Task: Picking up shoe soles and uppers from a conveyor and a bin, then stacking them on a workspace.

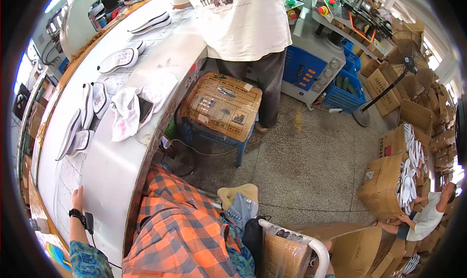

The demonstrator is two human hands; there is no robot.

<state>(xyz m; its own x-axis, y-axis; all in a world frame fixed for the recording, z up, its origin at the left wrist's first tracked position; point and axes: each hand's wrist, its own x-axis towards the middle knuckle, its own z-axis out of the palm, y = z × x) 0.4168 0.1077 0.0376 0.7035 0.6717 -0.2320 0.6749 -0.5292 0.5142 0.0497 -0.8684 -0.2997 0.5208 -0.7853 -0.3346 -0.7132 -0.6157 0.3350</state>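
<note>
The person's left hand (78,198), at the lower left of the frame, rests loosely unclenched against the worktop (114,168), with nothing visible in it; a black watch (76,213) circles the wrist above a swirled blue-green sleeve (90,258). The right hand cannot be made out, so its state cannot be told. Nearest the left hand, just above it, is a pair of white low shoes (80,142), slim and rounded at the ends, thin dark lines tracing their soles; more white shoes (119,60) lie in a curving row toward the upper left. The worktop's smooth, pale, shiny ledge carries a crumpled white cloth (124,110) with faint pink stains, beside a dark, flat rectangular piece (145,109). Orange-and-grey checked fabric (175,234) drapes in soft folds across the lower middle. Above it stands a blue stool (242,151) topped with glossy, tape-wrapped cardboard (221,95), near a co-worker in a printed cream T-shirt (243,30). On the right, brown cartons (382,185) sit on the speckled stone-like floor (311,166).
</note>
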